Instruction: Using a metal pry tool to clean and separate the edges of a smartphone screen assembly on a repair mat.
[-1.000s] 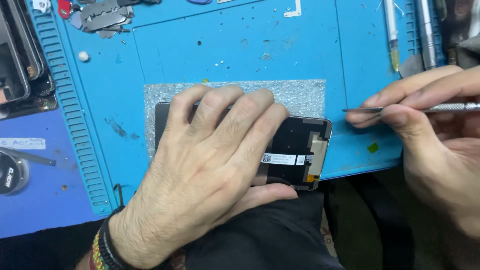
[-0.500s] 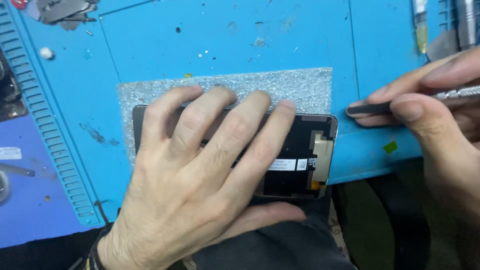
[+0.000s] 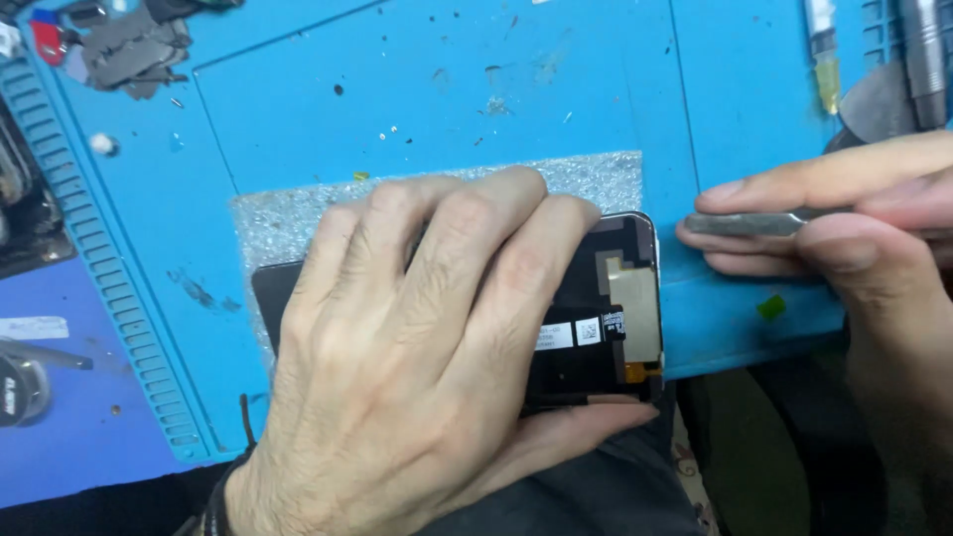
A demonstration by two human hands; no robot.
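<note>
An opened black phone point(image 3: 606, 318) lies flat, inner side up, on a grey foam pad point(image 3: 288, 223) near the front edge of a blue work mat point(image 3: 447, 99). My left hand point(image 3: 417, 357) rests palm down on the phone, fingers spread over its top and thumb along its near edge, pressing it down. My right hand point(image 3: 854, 238) pinches metal tweezers point(image 3: 745, 223), whose tip sits just beside the phone's right end. A gold-coloured patch and small white labels show on the uncovered right part of the phone.
Small grey metal parts point(image 3: 129, 50) and a red bit lie at the mat's far left corner. A ribbed strip point(image 3: 109, 268) runs down the mat's left side. Tubes and tools point(image 3: 824, 60) stand at the far right. A round dark object point(image 3: 20, 387) sits left of the mat.
The view has drawn closer to the phone. My right hand with the tweezers has moved left, nearer the phone's right end. My left hand stays pressed on the phone.
</note>
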